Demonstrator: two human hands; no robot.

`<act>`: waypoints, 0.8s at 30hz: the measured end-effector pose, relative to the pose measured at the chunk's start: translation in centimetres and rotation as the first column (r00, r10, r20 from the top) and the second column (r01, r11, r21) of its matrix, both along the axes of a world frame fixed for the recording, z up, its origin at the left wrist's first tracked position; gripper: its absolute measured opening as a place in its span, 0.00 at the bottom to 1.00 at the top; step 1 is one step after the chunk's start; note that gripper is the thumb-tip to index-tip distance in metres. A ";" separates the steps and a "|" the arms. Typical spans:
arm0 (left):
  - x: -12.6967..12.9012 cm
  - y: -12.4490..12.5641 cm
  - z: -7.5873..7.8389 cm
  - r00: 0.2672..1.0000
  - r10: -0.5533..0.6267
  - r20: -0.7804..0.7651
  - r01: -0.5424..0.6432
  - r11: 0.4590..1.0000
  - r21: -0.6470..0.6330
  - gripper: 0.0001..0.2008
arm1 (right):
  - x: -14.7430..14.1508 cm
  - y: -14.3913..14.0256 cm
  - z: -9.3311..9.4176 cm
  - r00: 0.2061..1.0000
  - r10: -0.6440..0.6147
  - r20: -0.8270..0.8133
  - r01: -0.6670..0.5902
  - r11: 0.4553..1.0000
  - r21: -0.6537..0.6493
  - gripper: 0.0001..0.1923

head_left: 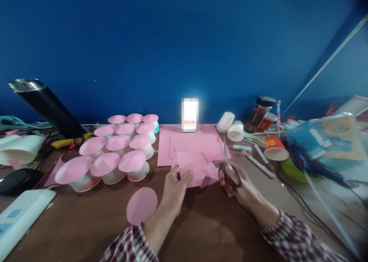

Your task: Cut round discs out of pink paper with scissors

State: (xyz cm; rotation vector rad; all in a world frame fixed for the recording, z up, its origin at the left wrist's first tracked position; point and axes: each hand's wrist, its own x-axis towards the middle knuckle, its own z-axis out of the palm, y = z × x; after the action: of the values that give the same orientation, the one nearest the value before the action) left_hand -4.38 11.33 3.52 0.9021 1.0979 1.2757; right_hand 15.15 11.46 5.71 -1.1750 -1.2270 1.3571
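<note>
Right side of the table (86,223) is blurred; items there cannot be identified. A pixelated bright rectangle stands at the rear centre. Right hand (240,185) has its grip closed through the handles of the scissors (227,166); the fingers hide part of the handles. Long axis runs away from the person, blades pointing up toward the wall, slightly parted. Left hand (175,187) pinches the edge of a pink sheet (192,166) at table centre. Pink disc (142,205) lies just left of the left wrist.

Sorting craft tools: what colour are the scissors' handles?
Black; the scissors sit in the right hand, clearest in the head view.
</note>
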 end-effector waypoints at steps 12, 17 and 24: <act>0.3 0.1 0.5 0.991 0.028 0.133 -0.029 1.000 0.004 0.17 | -0.1 0.2 0.1 0.995 -0.100 -0.003 0.100 0.992 0.073 0.21; 0.2 0.0 0.4 0.990 -0.042 0.136 0.040 0.999 0.018 0.14 | -0.3 0.5 0.3 0.988 -0.157 0.015 0.154 0.981 0.117 0.24; -0.2 -0.1 1.1 0.967 -0.230 -0.106 0.235 0.971 0.041 0.13 | -0.5 0.2 0.6 0.996 -0.088 -0.012 0.088 0.989 0.115 0.21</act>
State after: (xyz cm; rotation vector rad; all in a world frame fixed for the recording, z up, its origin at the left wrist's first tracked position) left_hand -4.54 11.20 4.66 1.1119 1.0062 1.0791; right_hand 14.67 11.71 6.27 -1.1293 -1.2180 1.2083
